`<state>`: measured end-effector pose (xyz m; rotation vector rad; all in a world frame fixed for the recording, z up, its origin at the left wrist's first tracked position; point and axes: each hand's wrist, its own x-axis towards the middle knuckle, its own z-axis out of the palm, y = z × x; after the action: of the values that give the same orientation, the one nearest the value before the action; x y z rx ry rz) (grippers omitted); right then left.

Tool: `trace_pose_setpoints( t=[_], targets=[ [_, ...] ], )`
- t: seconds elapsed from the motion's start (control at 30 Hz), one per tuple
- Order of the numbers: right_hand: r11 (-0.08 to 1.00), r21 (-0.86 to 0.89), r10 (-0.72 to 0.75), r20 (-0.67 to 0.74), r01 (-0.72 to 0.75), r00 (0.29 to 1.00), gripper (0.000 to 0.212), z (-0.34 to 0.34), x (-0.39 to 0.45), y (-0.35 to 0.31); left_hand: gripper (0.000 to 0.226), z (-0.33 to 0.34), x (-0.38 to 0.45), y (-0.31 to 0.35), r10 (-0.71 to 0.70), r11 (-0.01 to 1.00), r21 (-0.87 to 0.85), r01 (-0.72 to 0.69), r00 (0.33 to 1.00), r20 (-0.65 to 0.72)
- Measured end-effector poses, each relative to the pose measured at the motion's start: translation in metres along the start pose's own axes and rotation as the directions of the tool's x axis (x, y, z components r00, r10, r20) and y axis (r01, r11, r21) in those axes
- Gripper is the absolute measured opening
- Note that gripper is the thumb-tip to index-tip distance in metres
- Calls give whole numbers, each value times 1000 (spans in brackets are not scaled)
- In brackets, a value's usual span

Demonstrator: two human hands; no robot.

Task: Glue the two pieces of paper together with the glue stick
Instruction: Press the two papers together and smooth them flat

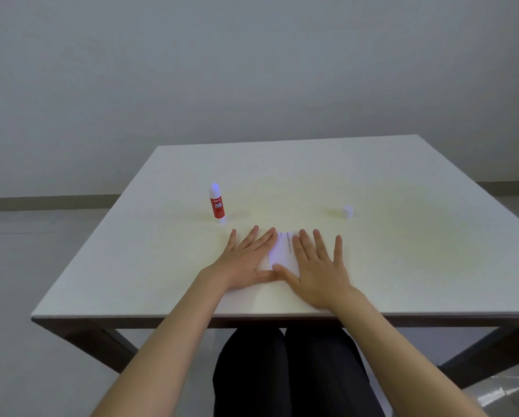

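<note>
White paper (279, 251) with a line of small print lies flat on the table near its front edge. My left hand (246, 260) rests flat on its left part, fingers spread. My right hand (318, 266) lies flat on its right part, fingers spread; the two thumbs meet at the paper's near side. Most of the paper is hidden under my hands, so I cannot tell the two pieces apart. A red and white glue stick (216, 204) stands upright to the left, beyond my left hand, untouched.
The white table (402, 182) has a dark frame and legs. A small white cap (347, 212) sits to the right, beyond my right hand. A grey wall and floor lie behind. Dark trousers show under the table's front edge.
</note>
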<state>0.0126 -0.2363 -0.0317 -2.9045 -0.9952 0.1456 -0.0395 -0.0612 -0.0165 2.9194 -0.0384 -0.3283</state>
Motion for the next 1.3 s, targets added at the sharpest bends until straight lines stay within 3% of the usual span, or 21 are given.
trace_pose_setpoints(
  t=[0.1,0.3,0.53,0.7,0.83,1.0,1.1,1.2,1.3],
  targets=[
    [999,23,-43,-61,45,997,106,5,-34,-6,93,-2,2,-2,-7,1000,7,7,1000,14],
    [997,31,-73,-32,74,997,116,-1,-44,-9,94,-2,3,-3,-10,1000,15,10,1000,24],
    [1000,21,3,84,-5,996,93,-13,3,1,88,-7,3,-1,-10,998,67,7,999,37],
    [991,51,-121,-71,125,990,104,9,-45,-12,98,-4,4,-1,-22,999,43,21,999,33],
    [985,89,-148,-34,151,988,108,6,-47,-9,102,-8,8,-4,-22,998,66,20,999,31],
    [997,59,-62,83,57,995,80,-20,7,6,102,-8,8,-5,-14,999,47,13,1000,28],
    [986,-20,-162,61,163,985,83,-15,10,-5,95,-6,8,-6,8,998,57,-10,1000,25],
    [952,28,-307,43,306,951,87,-1,0,-10,94,-5,9,-10,23,999,29,-24,999,22],
    [976,26,-220,78,218,972,78,-9,11,8,100,-5,10,-10,27,999,26,-27,999,22]
  ],
)
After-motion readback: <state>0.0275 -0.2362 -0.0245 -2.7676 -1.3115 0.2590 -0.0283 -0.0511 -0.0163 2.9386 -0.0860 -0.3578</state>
